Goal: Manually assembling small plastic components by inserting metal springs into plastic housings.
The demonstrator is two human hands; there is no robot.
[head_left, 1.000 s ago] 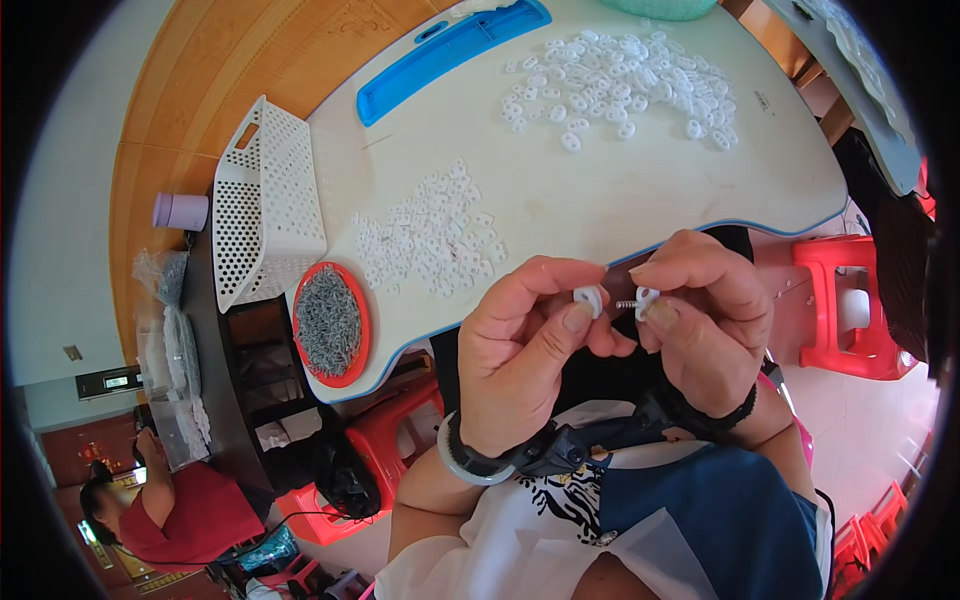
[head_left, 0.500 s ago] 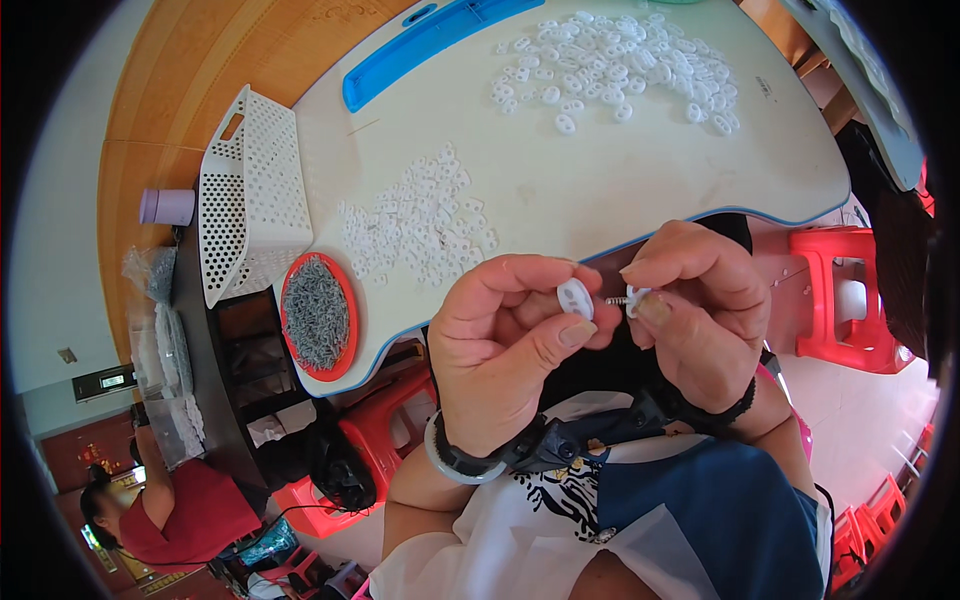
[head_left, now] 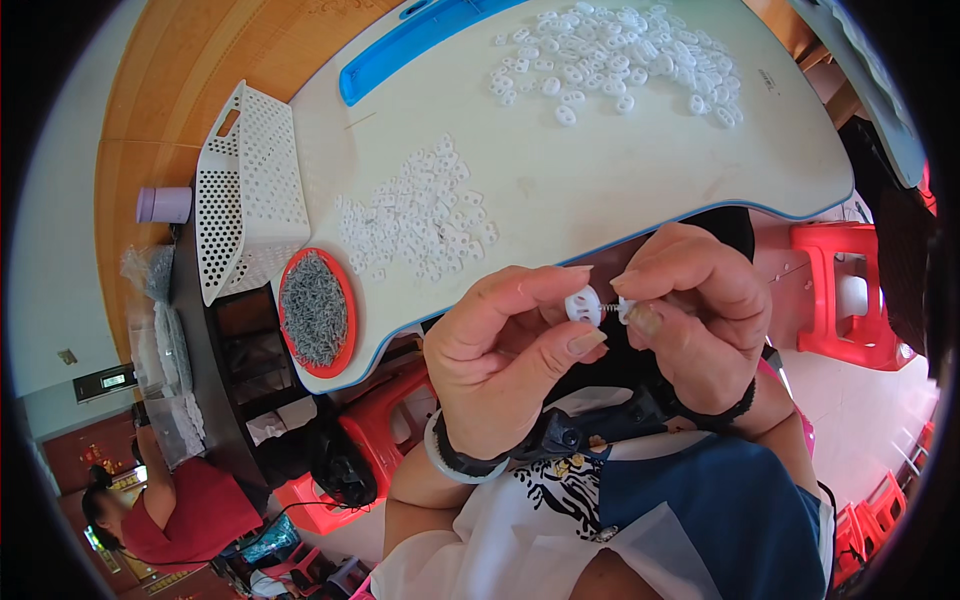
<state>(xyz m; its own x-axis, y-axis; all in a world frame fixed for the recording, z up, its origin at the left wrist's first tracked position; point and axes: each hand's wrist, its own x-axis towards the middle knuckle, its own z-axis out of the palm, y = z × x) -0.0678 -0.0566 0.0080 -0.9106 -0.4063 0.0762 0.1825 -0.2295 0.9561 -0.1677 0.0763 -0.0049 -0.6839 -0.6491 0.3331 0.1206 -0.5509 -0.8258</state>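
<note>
In my left hand (head_left: 510, 355) a white oval plastic cord-lock shell (head_left: 583, 306) is pinched between thumb and forefinger, its face with holes turned up. My right hand (head_left: 695, 315) pinches a small white plastic piece (head_left: 626, 309), mostly covered by the fingertips. A thin metal spring (head_left: 609, 308) bridges the narrow gap between the two pieces, its left end at the shell. Both hands are held close together, just off the table's near edge. On the table lie a pile of small flat white pieces (head_left: 415, 215) and a farther heap of white oval shells (head_left: 620, 60).
A red oval dish (head_left: 352, 325) full of small grey springs (head_left: 315, 310) sits at the table's left corner. Behind it stands a white perforated basket (head_left: 270, 170). A blue tray (head_left: 420, 45) lies along the far edge. Red stools (head_left: 840, 290) and another person (head_left: 200, 510) are around the table.
My hands have come closer together. The spring's free end has met the shell, which has tilted so its holes face up more.
</note>
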